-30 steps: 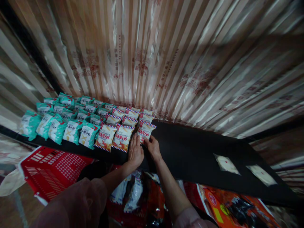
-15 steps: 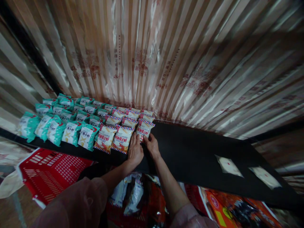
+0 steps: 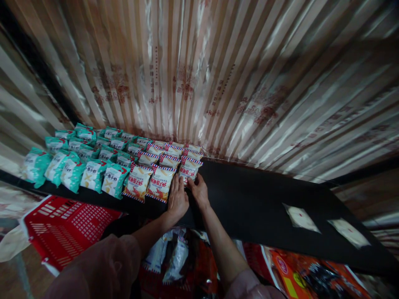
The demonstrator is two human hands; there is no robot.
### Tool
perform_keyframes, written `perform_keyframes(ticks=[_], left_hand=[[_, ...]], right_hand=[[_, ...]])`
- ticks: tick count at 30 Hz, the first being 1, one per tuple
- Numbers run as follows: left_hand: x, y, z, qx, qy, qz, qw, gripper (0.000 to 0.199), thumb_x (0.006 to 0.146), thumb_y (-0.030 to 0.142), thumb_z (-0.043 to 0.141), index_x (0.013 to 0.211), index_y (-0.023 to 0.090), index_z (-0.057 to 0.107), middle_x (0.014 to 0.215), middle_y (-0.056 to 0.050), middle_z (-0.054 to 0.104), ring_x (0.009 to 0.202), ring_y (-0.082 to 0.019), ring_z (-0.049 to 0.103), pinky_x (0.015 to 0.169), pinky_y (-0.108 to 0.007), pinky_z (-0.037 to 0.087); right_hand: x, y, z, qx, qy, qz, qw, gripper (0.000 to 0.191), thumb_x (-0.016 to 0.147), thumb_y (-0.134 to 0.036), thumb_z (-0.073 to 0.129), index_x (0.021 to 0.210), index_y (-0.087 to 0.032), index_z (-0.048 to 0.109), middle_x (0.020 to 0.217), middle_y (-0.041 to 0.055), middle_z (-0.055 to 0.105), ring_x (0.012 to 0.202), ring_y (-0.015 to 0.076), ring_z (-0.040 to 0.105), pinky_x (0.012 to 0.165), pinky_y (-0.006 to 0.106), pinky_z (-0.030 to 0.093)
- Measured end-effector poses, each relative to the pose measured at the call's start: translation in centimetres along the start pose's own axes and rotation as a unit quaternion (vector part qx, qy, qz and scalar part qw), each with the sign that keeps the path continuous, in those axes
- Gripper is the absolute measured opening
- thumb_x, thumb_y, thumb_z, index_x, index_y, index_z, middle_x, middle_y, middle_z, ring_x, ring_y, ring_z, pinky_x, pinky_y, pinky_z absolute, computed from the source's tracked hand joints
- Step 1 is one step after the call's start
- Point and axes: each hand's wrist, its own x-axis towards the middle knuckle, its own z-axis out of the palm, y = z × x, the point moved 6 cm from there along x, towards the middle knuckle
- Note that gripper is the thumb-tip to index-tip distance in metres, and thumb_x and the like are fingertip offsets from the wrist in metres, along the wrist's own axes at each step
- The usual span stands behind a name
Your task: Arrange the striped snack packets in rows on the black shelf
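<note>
A white snack bag (image 3: 188,168) with a red-and-blue striped edge and red lettering stands at the right end of the front row. Along its lower left side lies my left hand (image 3: 178,200), fingers stretched out and close together, touching the bag. My right hand (image 3: 199,191) is closed on its lower right corner, fingers bent. Two matching striped bags stand just left of it, a front one (image 3: 160,182) and another (image 3: 136,182). More striped bags (image 3: 170,160) are lined up behind. Further left, rows of teal snack bags (image 3: 114,179) lean on one another.
The black shelf (image 3: 246,195) runs to the right, with two flat pale packets (image 3: 301,218) on it. Below stand a red basket (image 3: 75,224) and containers with blue-white bags (image 3: 176,259) and orange packages (image 3: 289,270). A striped plastic sheet (image 3: 187,74) hangs behind.
Almost nothing differs. The bag between my hands and my right hand have shifted very slightly; both hands stay at the same bag.
</note>
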Motion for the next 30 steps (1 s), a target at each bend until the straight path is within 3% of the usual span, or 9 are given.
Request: perform_keyframes(ticks=[11,15,23,27,30], left_hand=[[-0.3,0.7,-0.3,0.001,-0.021,0.036,0.999,0.067,0.074,0.004,0.041,0.139,0.006,0.027,0.152,-0.015,0.016,0.14,-0.027,0.009,0.114,-0.046,0.024],[-1.5,1.3,-1.1,-0.006,-0.025,0.051,0.998,0.061,0.076,0.006,0.041,0.137,0.01,0.033,0.152,-0.012,0.017,0.141,-0.026,0.01,0.113,-0.045,0.025],[-7.2,3.7,-1.3,-0.062,-0.053,0.163,0.983,0.043,0.081,0.008,0.032,0.118,0.012,0.052,0.136,-0.012,0.045,0.13,-0.021,0.035,0.108,-0.042,0.035],[-10.9,4.7,-0.7,-0.093,-0.113,0.173,0.974,0.04,0.08,0.009,0.033,0.112,0.014,0.057,0.122,-0.011,0.056,0.118,-0.021,0.047,0.102,-0.042,0.041],[-13.9,5.0,0.8,-0.11,-0.195,0.157,0.962,0.042,0.078,0.008,0.036,0.114,0.015,0.056,0.117,-0.01,0.059,0.112,-0.02,0.05,0.101,-0.037,0.041]], right_hand=[[-1.3,-1.3,-0.6,-0.026,0.029,-0.011,0.999,0.051,0.076,-0.039,0.056,0.122,-0.017,0.053,0.111,0.0103,0.066,0.096,0.0222,0.063,0.086,0.035,0.047],[-2.9,-0.7,-1.3,-0.017,0.056,-0.008,0.998,0.052,0.078,-0.041,0.052,0.122,-0.012,0.053,0.108,0.0134,0.066,0.096,0.0224,0.062,0.086,0.035,0.047],[-8.8,-0.4,-4.5,-0.002,0.135,-0.068,0.988,0.038,0.086,-0.038,0.042,0.109,-0.014,0.059,0.107,0.0118,0.066,0.097,0.0192,0.061,0.09,0.034,0.045],[-13.0,1.2,-6.5,0.008,0.161,-0.093,0.983,0.033,0.088,-0.034,0.039,0.106,-0.016,0.06,0.104,0.0101,0.066,0.094,0.0175,0.062,0.088,0.033,0.046],[-15.9,3.8,-7.9,-0.003,0.172,-0.069,0.983,0.033,0.086,-0.034,0.039,0.104,-0.016,0.06,0.101,0.0102,0.067,0.091,0.0182,0.062,0.086,0.034,0.047]])
